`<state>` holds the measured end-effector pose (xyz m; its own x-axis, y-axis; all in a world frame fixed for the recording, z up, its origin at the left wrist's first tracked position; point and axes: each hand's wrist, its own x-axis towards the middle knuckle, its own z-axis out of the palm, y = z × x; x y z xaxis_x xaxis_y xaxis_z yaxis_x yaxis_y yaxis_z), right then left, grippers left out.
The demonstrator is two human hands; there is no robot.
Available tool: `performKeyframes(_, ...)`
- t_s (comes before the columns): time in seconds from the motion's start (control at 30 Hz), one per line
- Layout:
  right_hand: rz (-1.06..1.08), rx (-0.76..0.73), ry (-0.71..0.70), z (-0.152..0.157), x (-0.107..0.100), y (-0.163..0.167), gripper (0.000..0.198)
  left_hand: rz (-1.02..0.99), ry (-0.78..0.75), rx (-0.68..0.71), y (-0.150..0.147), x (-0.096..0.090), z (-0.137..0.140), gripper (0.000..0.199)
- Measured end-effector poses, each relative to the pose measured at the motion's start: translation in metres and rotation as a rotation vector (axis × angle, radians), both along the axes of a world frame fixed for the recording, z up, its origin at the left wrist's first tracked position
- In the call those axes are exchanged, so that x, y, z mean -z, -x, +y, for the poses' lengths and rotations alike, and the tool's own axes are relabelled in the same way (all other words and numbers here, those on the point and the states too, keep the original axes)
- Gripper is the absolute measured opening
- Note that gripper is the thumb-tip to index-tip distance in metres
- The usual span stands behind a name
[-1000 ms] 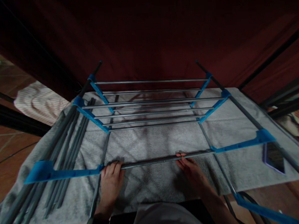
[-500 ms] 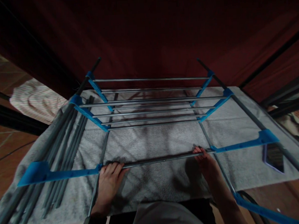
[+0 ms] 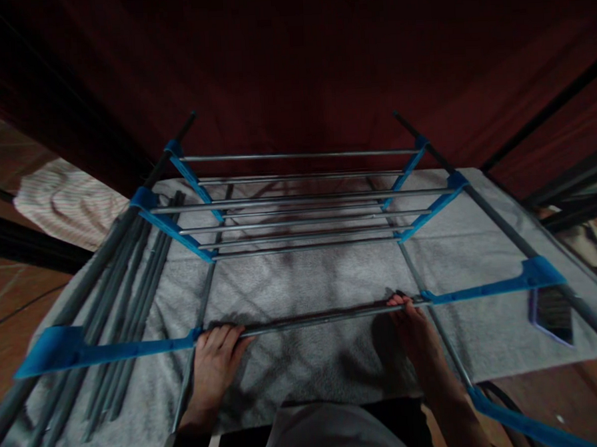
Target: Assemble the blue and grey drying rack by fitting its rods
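Observation:
A rack frame of grey metal tubes joined by blue plastic brackets lies across a grey blanket. My left hand (image 3: 218,361) is closed over the left end of a thin grey tube (image 3: 313,321), beside the left blue bracket (image 3: 130,352). At the tube's other end, my right hand (image 3: 411,327) grips it with fingers wrapped round, close to the right blue bracket (image 3: 497,288). Farther off, several crossbars (image 3: 297,200) span between the upper pairs of brackets. The tube ends at both brackets are too small to make out clearly.
Several loose grey tubes (image 3: 133,305) lie on the blanket (image 3: 292,284) at left. A phone (image 3: 552,315) rests near the right edge. Another blue bracket (image 3: 529,421) sticks out at lower right. Dark red cloth (image 3: 290,70) hangs behind; a striped cloth (image 3: 60,202) is at left.
Both hands keep their hold on the thin tube. The left side of the frame has shifted slightly outward to the left, and the right bracket slightly to the right.

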<state>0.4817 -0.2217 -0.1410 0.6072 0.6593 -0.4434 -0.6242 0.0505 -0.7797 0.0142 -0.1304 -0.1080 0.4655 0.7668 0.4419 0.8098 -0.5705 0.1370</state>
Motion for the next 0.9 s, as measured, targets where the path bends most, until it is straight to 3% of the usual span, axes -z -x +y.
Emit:
performKeyframes(0.17,0.030,0.063,0.048,0.004,-0.008,0.002,0.040,0.008,0.006,-0.010,-0.001,-0.002,0.000,0.020)
performKeyframes(0.67,-0.014,0.030,0.047,0.006,-0.015,0.008,0.034,0.041,0.102,-0.054,-0.001,0.000,-0.001,0.024)
performKeyframes(0.9,-0.005,0.051,0.041,0.007,-0.020,0.012,0.032,0.055,0.066,-0.051,-0.002,0.000,0.001,0.025)
